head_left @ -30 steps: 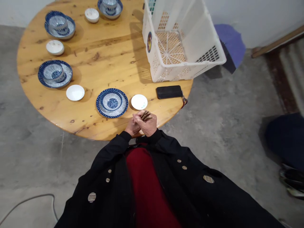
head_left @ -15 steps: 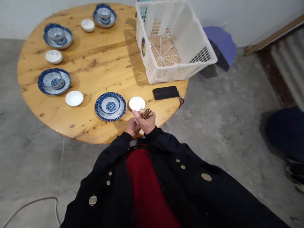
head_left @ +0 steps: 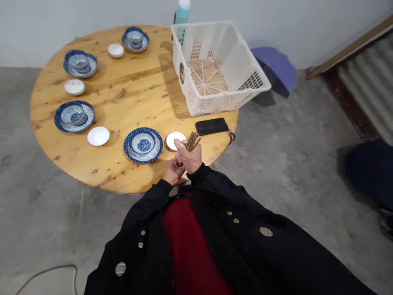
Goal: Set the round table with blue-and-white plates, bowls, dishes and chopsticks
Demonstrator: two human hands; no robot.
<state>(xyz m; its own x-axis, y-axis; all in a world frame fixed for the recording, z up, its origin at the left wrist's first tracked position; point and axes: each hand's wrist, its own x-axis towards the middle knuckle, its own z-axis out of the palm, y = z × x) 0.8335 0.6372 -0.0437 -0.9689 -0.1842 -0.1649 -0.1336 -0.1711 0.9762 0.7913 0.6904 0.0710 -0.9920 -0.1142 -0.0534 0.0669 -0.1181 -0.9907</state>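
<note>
At the near edge of a round wooden table [head_left: 138, 94], the right hand [head_left: 189, 155] closes around a bundle of brown wooden chopsticks [head_left: 192, 141] whose tips point to one o'clock. The left hand [head_left: 172, 174] cups their lower ends, its grip unclear. Evening the ends likely needs a looser hold.

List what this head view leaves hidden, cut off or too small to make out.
All in the head view:
- Brown sticks: the right hand covers their lower ends, so the number is unclear.
- Left hand: its fingers are behind the right hand, so its grip is unclear.
- Bottle: top cut by the upper edge, base behind the white crate.
- Sticker on the crate: too small to read.
</note>
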